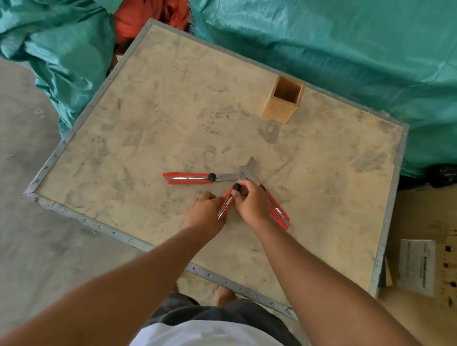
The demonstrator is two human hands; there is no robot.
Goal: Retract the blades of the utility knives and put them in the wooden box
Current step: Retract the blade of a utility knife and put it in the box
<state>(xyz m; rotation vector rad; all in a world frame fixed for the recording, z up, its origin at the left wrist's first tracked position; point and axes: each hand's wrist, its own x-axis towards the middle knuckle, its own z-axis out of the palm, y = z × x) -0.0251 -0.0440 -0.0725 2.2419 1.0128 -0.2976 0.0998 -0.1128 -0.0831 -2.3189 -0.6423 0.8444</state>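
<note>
Middle utility knife (225,204) steadied on the board (142,125) by left hand (205,212), right hand (251,201) pinching its black slider knob (236,186). Two more knives, blades out, crossing just beyond the knuckles: easy to nick a finger. Wooden box (283,101) well apart, empty.
</note>
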